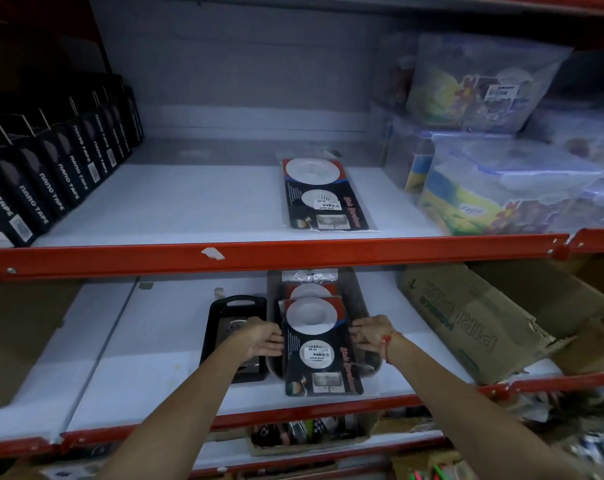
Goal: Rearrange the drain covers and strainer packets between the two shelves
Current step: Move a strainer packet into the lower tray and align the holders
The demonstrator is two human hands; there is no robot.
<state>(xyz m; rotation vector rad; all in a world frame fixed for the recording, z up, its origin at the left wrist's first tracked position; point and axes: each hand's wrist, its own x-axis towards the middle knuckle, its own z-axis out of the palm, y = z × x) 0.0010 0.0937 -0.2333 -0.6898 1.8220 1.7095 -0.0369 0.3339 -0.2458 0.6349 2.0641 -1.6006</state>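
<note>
One strainer packet (323,195), black card with white round strainers under clear plastic, lies flat on the upper shelf (176,206). On the lower shelf (155,344) a stack of like packets rests in a grey tray (359,303). The top packet (319,348) is gripped on both sides: my left hand (260,339) pinches its left edge and my right hand (371,334), with a red thread at the wrist, pinches its right edge. Another packet (311,289) shows behind it. A black drain cover (233,320) lies left of the tray, partly hidden by my left hand.
Black nano tape boxes (51,178) line the upper shelf's left side. Clear plastic containers (501,174) are stacked at its right. A torn cardboard box (484,323) lies on the lower shelf's right. Orange shelf rails (276,254) run across the front.
</note>
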